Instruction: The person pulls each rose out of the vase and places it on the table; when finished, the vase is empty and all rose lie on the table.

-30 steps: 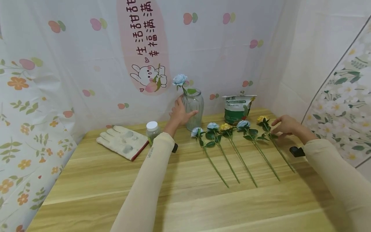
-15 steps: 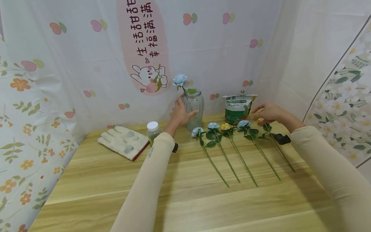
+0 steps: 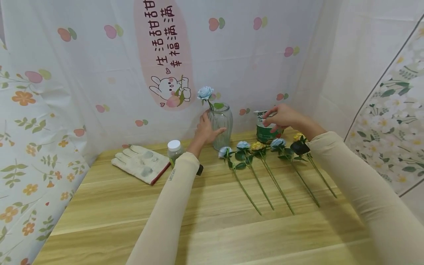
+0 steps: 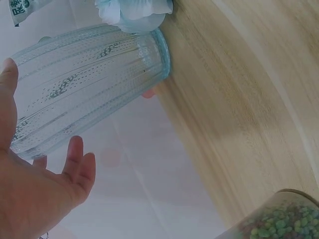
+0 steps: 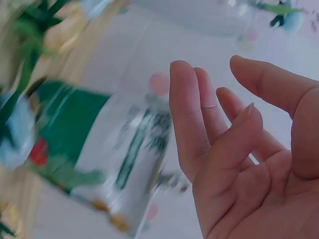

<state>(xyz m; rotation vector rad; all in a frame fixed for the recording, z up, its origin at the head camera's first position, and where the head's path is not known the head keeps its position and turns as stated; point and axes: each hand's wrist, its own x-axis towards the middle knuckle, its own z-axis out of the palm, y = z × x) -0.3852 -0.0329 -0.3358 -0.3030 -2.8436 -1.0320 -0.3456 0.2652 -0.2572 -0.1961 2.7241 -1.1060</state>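
Note:
A ribbed clear glass vase (image 3: 222,127) stands upright at the back of the table with one light blue artificial rose (image 3: 205,92) in it. My left hand (image 3: 206,129) grips the vase's side, thumb at the front and fingers reaching behind; the left wrist view shows the same glass vase (image 4: 84,82). With loosely bent fingers and nothing in them, my right hand (image 3: 286,117) is raised in front of the green and white bag (image 3: 265,132), partly covering it. In the right wrist view the bag (image 5: 94,139) lies beyond the fingers (image 5: 187,114).
Several blue and yellow artificial roses lie in a row, including a yellow rose (image 3: 258,146) and a blue rose (image 3: 277,143). A white-capped jar (image 3: 174,149) of coloured granules stands beside my left forearm. A work glove (image 3: 140,163) lies on the wooden table (image 3: 126,221).
My right hand has moved left and up from beside the rightmost yellow rose to in front of the bag. My left hand keeps its place on the vase.

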